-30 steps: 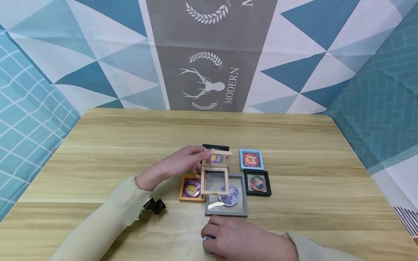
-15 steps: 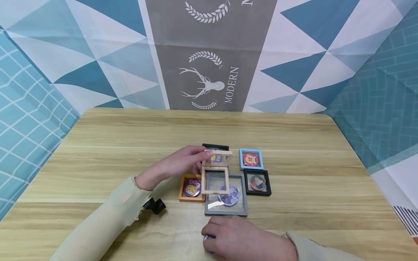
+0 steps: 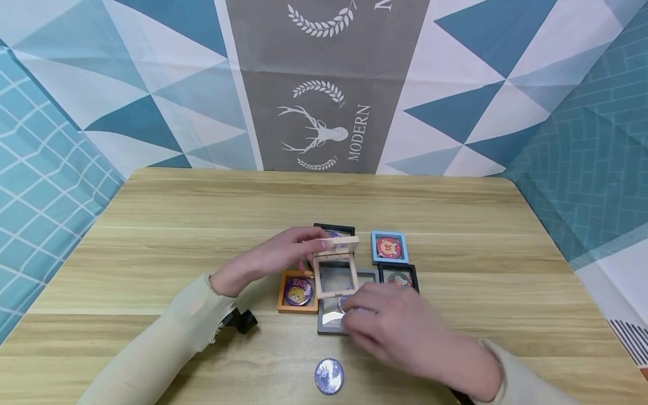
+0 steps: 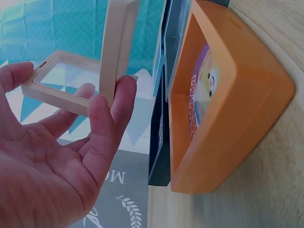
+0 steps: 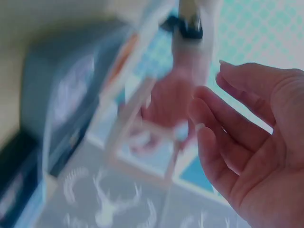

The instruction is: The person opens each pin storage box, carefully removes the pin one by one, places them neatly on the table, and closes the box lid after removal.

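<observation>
While the left hand point(image 3: 275, 256) pinches the lid of the beige hinged frame point(image 3: 334, 273) at its upper edge and holds it open, the right hand point(image 3: 400, 326) hovers with loosely spread fingers, gripping nothing, over the grey frame point(image 3: 326, 320), where a purple badge point(image 3: 346, 304) peeks out beneath its fingertips. To do this well, the lid wants a steady hold, tilted back enough that the right fingers pass under it without knocking it. Room is tight: the orange frame point(image 3: 297, 291) lies just beside the beige one on the left, two black frames point(image 3: 400, 278) and a blue frame point(image 3: 388, 247) crowd the far and right sides. A loose blue badge point(image 3: 329, 376) lies near the table's front edge, where the wooden table point(image 3: 152, 225) offers free space.
</observation>
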Tool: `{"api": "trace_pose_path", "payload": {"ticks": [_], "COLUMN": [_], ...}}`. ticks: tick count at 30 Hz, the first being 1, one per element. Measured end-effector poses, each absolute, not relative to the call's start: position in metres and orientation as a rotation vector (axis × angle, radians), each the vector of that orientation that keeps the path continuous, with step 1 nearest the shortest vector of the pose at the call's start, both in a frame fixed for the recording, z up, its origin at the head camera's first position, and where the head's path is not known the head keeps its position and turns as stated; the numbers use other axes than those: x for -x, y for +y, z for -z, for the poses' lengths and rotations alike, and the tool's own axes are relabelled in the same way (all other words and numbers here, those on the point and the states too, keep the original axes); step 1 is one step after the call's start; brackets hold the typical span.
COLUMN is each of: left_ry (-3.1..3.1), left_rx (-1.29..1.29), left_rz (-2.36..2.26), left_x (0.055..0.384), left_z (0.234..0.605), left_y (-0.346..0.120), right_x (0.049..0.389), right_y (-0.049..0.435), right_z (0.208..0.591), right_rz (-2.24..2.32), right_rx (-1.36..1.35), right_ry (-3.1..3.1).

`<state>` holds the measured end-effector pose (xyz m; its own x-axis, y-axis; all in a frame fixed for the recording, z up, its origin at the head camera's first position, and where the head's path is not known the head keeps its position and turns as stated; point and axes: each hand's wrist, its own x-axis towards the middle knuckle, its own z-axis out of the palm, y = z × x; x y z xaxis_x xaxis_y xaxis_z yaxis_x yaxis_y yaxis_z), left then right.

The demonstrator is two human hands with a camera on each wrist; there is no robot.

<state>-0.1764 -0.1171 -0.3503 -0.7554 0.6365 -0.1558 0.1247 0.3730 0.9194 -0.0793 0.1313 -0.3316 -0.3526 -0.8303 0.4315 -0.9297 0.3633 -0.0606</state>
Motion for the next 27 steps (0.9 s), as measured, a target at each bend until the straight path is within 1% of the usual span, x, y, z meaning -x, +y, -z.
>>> {"api": "trace_pose_path", "payload": {"ticks": [6,13,17,22,27], "left_ry": [2.173,2.183,2.177,2.228,2.255], "left_rx": [-0.668,-0.628,-0.637,-0.708,-0.791], "left_rz": [-1.34,-1.35,-1.35,-1.296,-1.284], "left_x": [0.175,0.172,0.17,0.166,0.163], "left_z": [0.348,0.349,0.349,0.347,0.347], "left_y": [-0.117,-0.116,-0.114,-0.11,-0.105], "right_x": [0.104,0.127,0.134,0.141,0.143], "right_y": [0.156,0.167,0.169,0.169,0.165], "right_z": [0.316,0.324,0.329,0.336,0.344], "right_rz": [-0.57,-0.682,-0.93,-1.405,-1.512], "right_rx": [-1.282,-0.934,-0.771,-0.654,-0.641], "right_ry": [-2.347,-2.532,-2.826,-3.014,-3.017]}}
